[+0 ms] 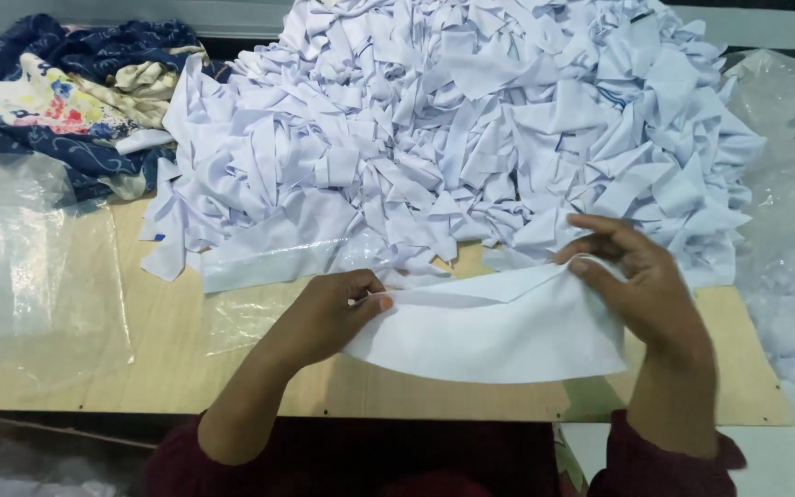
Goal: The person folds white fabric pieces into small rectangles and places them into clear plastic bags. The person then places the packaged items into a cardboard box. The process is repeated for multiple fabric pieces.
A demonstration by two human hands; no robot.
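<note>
Holding white piece (499,331) taut: left hand (328,313) pinches left corner, right hand (641,285) clamps right edge. Step: folding top edge. Next likely: crease between fingertips. Pile (471,129) beyond fingers.

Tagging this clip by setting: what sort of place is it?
Probably a garment workshop: a large heap of cut white fabric pieces on a plywood worktable, and clear plastic bags alongside.

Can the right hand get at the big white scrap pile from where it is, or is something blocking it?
Probably yes. The right hand pinches the white fabric piece just below the pile, with nothing between them. It would have to release the piece first.
</note>
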